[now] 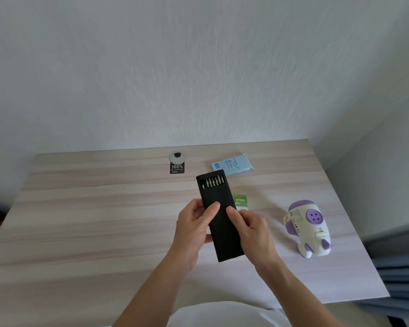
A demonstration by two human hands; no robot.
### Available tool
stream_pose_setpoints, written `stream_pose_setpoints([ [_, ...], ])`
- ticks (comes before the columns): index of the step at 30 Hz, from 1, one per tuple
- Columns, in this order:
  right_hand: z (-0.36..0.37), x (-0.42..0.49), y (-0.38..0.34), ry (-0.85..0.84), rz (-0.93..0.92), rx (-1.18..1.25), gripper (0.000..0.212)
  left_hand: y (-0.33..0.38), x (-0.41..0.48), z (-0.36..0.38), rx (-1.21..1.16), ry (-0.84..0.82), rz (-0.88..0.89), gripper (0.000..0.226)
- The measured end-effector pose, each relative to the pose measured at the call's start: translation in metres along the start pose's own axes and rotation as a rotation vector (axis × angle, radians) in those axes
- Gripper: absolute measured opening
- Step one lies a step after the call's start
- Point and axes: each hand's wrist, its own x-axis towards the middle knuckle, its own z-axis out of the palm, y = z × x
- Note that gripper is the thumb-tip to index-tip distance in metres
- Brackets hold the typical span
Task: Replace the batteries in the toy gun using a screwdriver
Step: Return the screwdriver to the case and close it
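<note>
Above the table (pixel 104 220), a black screwdriver case (pixel 224 244) is gripped by the left hand (pixel 191 232) and right hand (pixel 253 232), both curled round it. Bits (pixel 214 181) are exposed at its far end. The toy gun (pixel 311 230) is stood on the table to the right, and a green battery pack (pixel 240 199) is seen just behind the case.

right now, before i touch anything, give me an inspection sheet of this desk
surface: pale wood-grain table.
job's things: black screwdriver case held over the table, tray slid partly out showing bits; toy gun on the table at the right; green battery pack behind the case.
clutter: blue packet and a sticker near the far edge.
hands: left hand and right hand both hold the case.
cables: nothing seen; a round grommet by the sticker.
surroundings: pale wall behind; grey fabric at the right.
</note>
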Motion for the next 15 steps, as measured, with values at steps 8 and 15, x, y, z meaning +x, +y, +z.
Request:
stream_pose_setpoints([
  [8, -0.012, 0.005, -0.002, -0.189, 0.022, 0.258, 0.021, 0.003, 0.003, -0.007, -0.029, -0.107, 0.019, 0.045],
  [15, -0.010, 0.013, 0.000, -0.066, 0.057, 0.085, 0.029, -0.002, 0.005, 0.002, 0.019, 0.004, -0.002, 0.016],
])
